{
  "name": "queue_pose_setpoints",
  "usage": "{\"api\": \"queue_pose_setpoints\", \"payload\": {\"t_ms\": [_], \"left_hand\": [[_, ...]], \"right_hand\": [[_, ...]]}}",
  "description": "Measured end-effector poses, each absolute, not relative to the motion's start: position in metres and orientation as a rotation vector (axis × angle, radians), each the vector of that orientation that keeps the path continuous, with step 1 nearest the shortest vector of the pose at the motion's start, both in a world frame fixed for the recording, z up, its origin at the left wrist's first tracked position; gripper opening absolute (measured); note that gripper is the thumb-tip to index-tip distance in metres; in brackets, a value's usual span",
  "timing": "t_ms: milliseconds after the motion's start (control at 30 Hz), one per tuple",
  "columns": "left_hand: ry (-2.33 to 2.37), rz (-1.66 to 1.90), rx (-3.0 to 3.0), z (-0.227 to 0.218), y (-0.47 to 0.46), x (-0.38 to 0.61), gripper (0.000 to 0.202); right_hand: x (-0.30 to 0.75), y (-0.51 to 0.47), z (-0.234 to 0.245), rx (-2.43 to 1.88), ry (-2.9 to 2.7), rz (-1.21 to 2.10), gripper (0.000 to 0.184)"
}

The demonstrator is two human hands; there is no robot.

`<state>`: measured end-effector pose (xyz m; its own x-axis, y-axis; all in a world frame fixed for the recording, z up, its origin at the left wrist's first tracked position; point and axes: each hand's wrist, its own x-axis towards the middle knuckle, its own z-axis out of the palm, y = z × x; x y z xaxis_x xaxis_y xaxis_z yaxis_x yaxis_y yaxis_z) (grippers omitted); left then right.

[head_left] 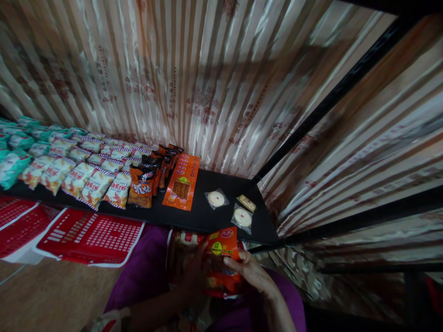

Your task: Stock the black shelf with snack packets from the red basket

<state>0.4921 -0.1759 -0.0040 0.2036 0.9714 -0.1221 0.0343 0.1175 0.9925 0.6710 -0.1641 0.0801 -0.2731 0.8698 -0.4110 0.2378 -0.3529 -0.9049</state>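
Note:
Both my hands are low in the view, below the front edge of a black shelf point(207, 216). My right hand point(254, 274) grips an orange snack packet point(223, 246) from its right side, fingers curled on it. My left hand point(194, 276) closes on the left side of the same stack of orange packets, held over my lap. On the shelf just above lies a stack of matching long orange packets point(182, 182), with three small clear-wrapped round cakes point(216, 199) to its right.
Rows of snack bags point(93, 184) and dark orange bags point(141, 186) fill the shelf's left. Red baskets point(90, 235) lie below the shelf at left. A striped satin curtain point(207, 83) hangs behind, and black shelf posts point(339, 92) stand at the right.

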Motion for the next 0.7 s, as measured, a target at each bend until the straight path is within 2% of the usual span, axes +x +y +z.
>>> {"api": "queue_pose_setpoints", "payload": {"t_ms": [467, 700], "left_hand": [[1.078, 0.933, 1.321, -0.004, -0.178, 0.489, 0.057], [1.098, 0.908, 1.358, -0.009, -0.173, 0.489, 0.058]], "right_hand": [[0.663, -0.17, 0.1, -1.533, -1.481, 1.566, 0.041], [0.661, -0.171, 0.095, -1.559, -1.401, 1.581, 0.043]]}}
